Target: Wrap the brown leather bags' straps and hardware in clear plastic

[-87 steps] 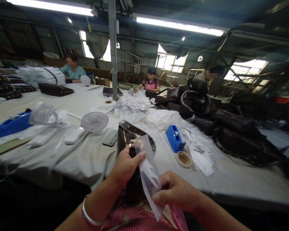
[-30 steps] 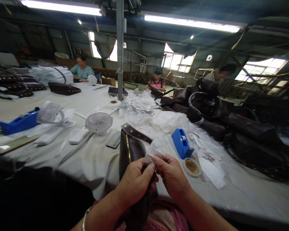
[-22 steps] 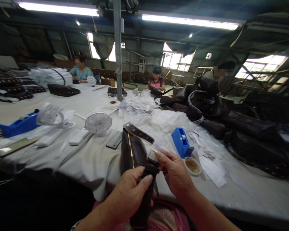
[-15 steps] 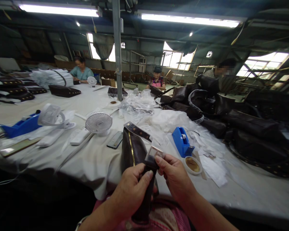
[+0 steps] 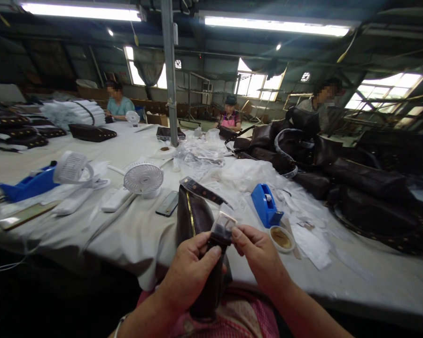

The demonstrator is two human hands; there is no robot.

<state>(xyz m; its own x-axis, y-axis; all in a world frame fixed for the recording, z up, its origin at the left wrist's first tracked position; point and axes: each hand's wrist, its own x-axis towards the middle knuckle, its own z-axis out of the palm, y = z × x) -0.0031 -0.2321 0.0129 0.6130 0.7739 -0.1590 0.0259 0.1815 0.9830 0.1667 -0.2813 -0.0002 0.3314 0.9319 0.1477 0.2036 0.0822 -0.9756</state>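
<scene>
A dark brown leather bag (image 5: pixel 196 213) with a gold zipper leans at the table's front edge and reaches down to my lap. My left hand (image 5: pixel 193 263) is closed around its dark strap, thumb on top. Clear plastic film (image 5: pixel 224 219) covers the strap's upper end, where a metal piece seems to show through. At that end, the thumb and fingers of my right hand (image 5: pixel 255 249) pinch the film's right edge. Beyond the bag's top lies a studded strap (image 5: pixel 204 191), partly under clear plastic.
To the right stand a blue tape dispenser (image 5: pixel 267 205) and a tape roll (image 5: pixel 282 238). A phone (image 5: pixel 167 203) and a white fan (image 5: pixel 143 177) lie to the left. Dark bags (image 5: pixel 366 188) are heaped at right; crumpled plastic (image 5: pixel 246 173) covers the middle. Several people sit or stand across the table.
The film on the strap end now stands up more, and my right fingers have shifted slightly to its right edge. My left hand keeps its hold on the strap.
</scene>
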